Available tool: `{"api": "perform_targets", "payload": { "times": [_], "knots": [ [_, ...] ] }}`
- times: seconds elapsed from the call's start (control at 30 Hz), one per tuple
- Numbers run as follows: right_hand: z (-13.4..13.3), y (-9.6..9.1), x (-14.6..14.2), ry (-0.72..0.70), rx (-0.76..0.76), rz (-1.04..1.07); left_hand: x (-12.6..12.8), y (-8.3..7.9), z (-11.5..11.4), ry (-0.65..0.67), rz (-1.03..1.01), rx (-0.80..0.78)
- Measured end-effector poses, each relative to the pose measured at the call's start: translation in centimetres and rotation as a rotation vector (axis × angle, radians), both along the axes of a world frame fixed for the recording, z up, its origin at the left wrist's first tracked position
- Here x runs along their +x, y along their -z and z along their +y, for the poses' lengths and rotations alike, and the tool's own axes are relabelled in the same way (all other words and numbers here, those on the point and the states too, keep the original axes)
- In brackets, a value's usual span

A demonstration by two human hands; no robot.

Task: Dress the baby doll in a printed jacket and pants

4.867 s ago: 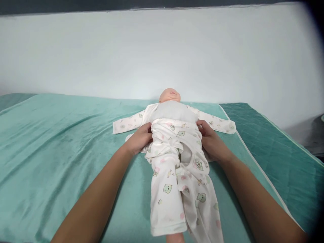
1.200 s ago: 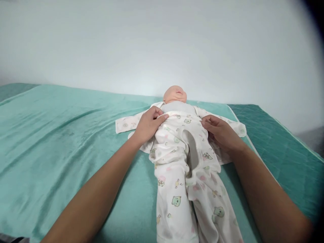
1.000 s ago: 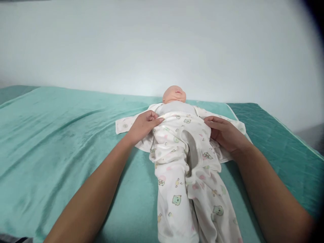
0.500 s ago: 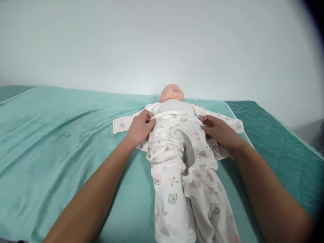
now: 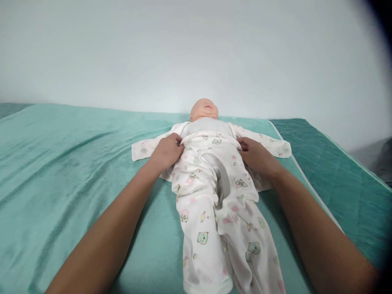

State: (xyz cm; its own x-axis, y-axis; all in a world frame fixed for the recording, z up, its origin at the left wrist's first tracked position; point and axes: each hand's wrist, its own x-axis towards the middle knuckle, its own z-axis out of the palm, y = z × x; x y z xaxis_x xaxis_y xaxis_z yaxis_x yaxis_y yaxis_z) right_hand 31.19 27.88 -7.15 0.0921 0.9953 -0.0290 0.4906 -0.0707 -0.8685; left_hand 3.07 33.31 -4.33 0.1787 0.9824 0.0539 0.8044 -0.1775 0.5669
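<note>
A baby doll (image 5: pixel 203 109) lies on its back, head toward the wall. Its white baby pants (image 5: pixel 202 196), printed with bears and pink spots, reach up to its chest and have an open crotch. A matching long-sleeved shirt (image 5: pixel 263 143) lies spread around its arms, open at the front over a grey torso. My left hand (image 5: pixel 169 152) is closed at the left edge of the waistband, pinching the pants' cloth. At the opposite edge my right hand (image 5: pixel 255 154) also grips the waistband, its fingertips partly hidden by the fabric.
A light green blanket (image 5: pixel 76 183) with soft wrinkles lies under the doll. To the right is a darker green quilted cover (image 5: pixel 337 175). Behind the bed rises a plain pale wall (image 5: pixel 183 53). A dark shape shows at the far right edge.
The whole view has shifted slightly, so the doll appears a little farther left. Both hands stay at the waistband, the right fingers drawn closer to its edge.
</note>
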Motion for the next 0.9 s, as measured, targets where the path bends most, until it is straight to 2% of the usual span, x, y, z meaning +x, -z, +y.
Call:
{"api": "perform_targets", "payload": {
  "times": [0.13, 0.2, 0.3, 0.47, 0.6, 0.77, 0.9],
  "knots": [
    [0.2, 0.5, 0.4, -0.131, 0.027, 0.073, -0.6, -0.7, 0.4, 0.212, 0.063, -0.091],
    [0.2, 0.6, 0.5, -0.166, 0.03, 0.087, -0.8, -0.9, 0.2, 0.284, 0.029, -0.13],
    [0.1, 0.6, 0.3, -0.184, 0.01, 0.188, -1.1, -0.9, -0.4, 0.275, -0.131, -0.203],
    [-0.1, 0.6, -0.5, -0.202, -0.028, 0.485, -1.0, -0.2, -1.3, 0.216, -0.53, -0.452],
    [-0.1, 0.7, -0.9, -0.224, -0.032, 0.69, -0.6, 0.0, -1.6, 0.168, -0.703, -0.512],
    [-0.3, 0.5, -0.8, -0.226, -0.003, 0.685, -0.8, 0.2, -1.5, 0.245, -0.866, -0.574],
    [-0.6, 0.3, -0.6, -0.224, 0.0, 0.606, -0.9, 0.5, -1.6, 0.263, -0.863, -0.561]
  ]
}}
